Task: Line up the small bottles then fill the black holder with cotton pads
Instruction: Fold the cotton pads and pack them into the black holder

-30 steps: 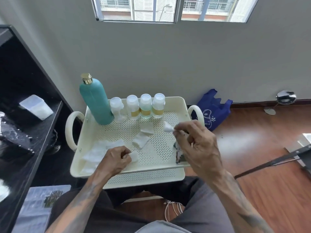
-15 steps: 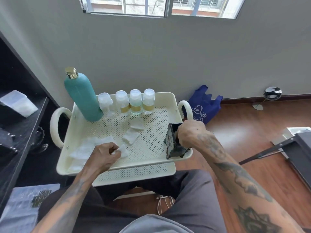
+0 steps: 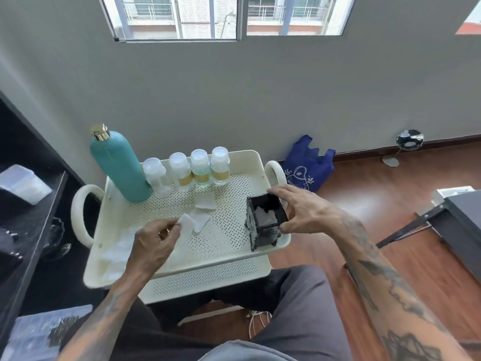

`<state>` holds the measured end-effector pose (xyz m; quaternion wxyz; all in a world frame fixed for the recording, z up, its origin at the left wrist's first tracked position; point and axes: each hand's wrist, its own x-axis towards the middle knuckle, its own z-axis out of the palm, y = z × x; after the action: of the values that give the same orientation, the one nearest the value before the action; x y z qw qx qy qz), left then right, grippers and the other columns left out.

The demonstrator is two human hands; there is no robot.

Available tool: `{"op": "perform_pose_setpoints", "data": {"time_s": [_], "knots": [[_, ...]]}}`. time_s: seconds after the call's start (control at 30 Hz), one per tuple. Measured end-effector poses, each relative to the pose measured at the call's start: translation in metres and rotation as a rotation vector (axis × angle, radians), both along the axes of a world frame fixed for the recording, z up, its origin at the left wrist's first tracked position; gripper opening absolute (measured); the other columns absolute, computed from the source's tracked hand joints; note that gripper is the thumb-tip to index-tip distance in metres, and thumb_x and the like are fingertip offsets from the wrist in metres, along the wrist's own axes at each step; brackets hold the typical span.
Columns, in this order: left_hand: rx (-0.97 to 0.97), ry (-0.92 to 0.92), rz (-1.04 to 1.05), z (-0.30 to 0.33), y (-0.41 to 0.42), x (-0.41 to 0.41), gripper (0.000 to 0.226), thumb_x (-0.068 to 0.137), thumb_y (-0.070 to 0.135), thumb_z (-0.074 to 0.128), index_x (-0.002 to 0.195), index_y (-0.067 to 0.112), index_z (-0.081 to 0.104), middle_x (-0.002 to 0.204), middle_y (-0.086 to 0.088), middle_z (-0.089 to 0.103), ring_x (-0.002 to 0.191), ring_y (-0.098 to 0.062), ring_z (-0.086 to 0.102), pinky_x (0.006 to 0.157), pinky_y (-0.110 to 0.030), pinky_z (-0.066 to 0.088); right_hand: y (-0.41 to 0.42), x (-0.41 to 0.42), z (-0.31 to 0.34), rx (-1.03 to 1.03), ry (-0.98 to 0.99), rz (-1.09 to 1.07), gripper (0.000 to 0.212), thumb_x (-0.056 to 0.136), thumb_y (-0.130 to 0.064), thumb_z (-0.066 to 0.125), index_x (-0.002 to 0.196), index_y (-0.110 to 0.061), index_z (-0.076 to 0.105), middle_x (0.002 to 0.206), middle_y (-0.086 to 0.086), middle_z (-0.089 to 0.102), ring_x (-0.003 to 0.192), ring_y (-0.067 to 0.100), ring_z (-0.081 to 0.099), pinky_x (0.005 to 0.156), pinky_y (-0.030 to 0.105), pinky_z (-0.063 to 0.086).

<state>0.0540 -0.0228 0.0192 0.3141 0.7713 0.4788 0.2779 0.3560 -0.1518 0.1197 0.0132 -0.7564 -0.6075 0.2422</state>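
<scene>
Several small clear bottles (image 3: 200, 168) stand in a row along the back of the cream perforated tray (image 3: 182, 269), next to a tall teal bottle (image 3: 119, 165). At the tray's right front the black holder (image 3: 263, 230) stands upright with white cotton pads (image 3: 264, 216) inside. My right hand (image 3: 307, 209) holds the holder, fingers at its far rim and thumb on its near side. My left hand (image 3: 153, 243) pinches one cotton pad (image 3: 186, 222) just above the tray. Two loose pads (image 3: 204, 207) lie mid-tray. More pads (image 3: 114, 254) are piled at the front left.
A black shelf (image 3: 31, 217) with a clear container (image 3: 23, 183) runs along the left. A blue bag (image 3: 307, 168) sits on the wooden floor behind the tray's right handle. A dark table edge (image 3: 458, 220) juts in at right. The cart's lower shelf (image 3: 208, 280) shows over my knees.
My right hand put its pad into the holder, gripped and tilted it, and now has it upright. My left hand has lifted a pad off the tray.
</scene>
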Motion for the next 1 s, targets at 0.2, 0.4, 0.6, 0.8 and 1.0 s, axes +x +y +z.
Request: {"op": "perform_pose_setpoints", "data": {"time_s": [0.2,0.4,0.6,0.8,1.0], "knots": [[0.239,-0.237,-0.192,0.088,-0.023,0.069,0.012,0.085,0.021,0.075,0.096,0.017,0.074,0.083,0.008,0.071,0.074,-0.01,0.066,0.069,-0.022,0.054,0.0,0.004,-0.004,0.043,0.035,-0.012,0.095,0.073,-0.033,0.079,0.151,-0.03,0.026,0.154,-0.011,0.031,0.138,0.019,0.034,0.114,0.036,0.026],[0.529,0.269,-0.556,0.069,-0.044,0.127,0.021,0.093,0.036,0.059,0.098,0.024,0.075,0.094,0.009,0.073,0.089,-0.013,0.054,0.082,-0.039,0.045,-0.004,0.004,-0.006,0.051,0.071,-0.036,0.093,0.075,-0.03,0.078,0.152,-0.031,0.025,0.155,-0.01,0.031,0.137,0.02,0.034,0.112,0.035,0.028],[0.289,0.588,-0.701,0.067,-0.052,0.131,0.054,0.099,0.042,0.014,0.078,0.031,0.062,0.103,0.009,0.055,0.099,-0.013,0.036,0.093,-0.039,0.02,-0.005,0.005,-0.013,0.076,0.104,-0.033,0.093,0.073,-0.032,0.08,0.15,-0.031,0.027,0.153,-0.011,0.033,0.137,0.019,0.035,0.114,0.035,0.03],[0.282,0.792,-0.702,0.085,-0.055,0.141,0.048,0.091,0.037,0.019,0.067,0.018,0.055,0.085,-0.002,0.041,0.094,-0.02,0.034,0.093,-0.043,0.021,-0.002,0.005,-0.014,0.092,0.074,-0.02,0.094,0.072,-0.035,0.08,0.15,-0.031,0.028,0.153,-0.011,0.033,0.136,0.018,0.036,0.112,0.033,0.031],[0.371,0.154,-0.442,0.055,-0.043,0.071,0.033,0.09,0.026,0.049,0.116,0.019,0.068,0.122,0.001,0.064,0.107,-0.012,0.059,0.093,-0.03,0.049,-0.002,0.006,-0.01,0.046,0.047,-0.038,0.096,0.073,-0.033,0.079,0.152,-0.03,0.025,0.155,-0.01,0.032,0.137,0.018,0.035,0.115,0.036,0.029]]}}
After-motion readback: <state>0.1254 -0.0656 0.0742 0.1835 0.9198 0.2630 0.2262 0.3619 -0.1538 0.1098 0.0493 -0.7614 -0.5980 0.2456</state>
